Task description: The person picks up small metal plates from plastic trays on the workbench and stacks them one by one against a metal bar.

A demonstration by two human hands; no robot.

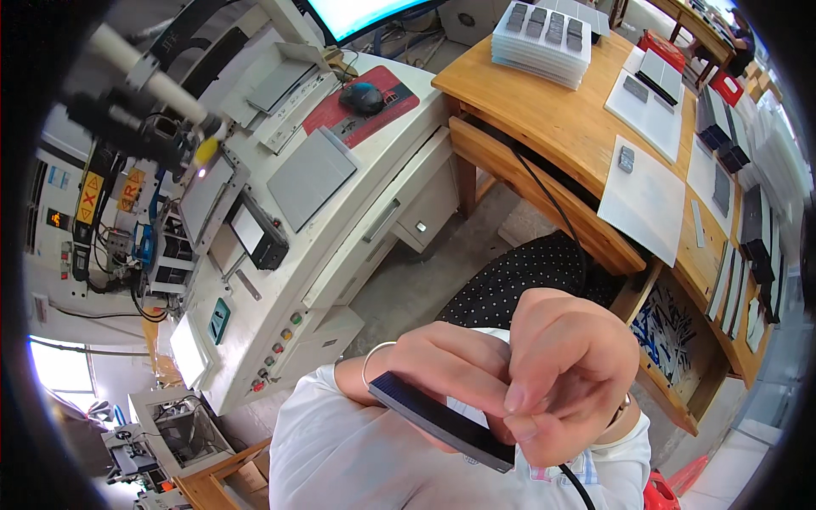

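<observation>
My left hand (446, 361) is closed round a long, narrow black bar (438, 421) with a finely ridged upper face. The bar slants down to the right in front of my white shirt. At its right end my right hand (574, 374) is pinched, thumb and forefinger tips together. Whatever sits between those tips, if anything, is too small or hidden to make out. Both hands touch or nearly touch each other there. A black cable (578, 489) passes below my right hand.
On the left, a white machine bench (391, 110) carries a grey plate (313, 178) and a mouse (361, 99). A wooden table (476, 72) at right bears stacked white trays (540, 51), white sheets (646, 200) and black bars (756, 234). Below it, an open drawer (705, 395) holds small blue-and-white pieces.
</observation>
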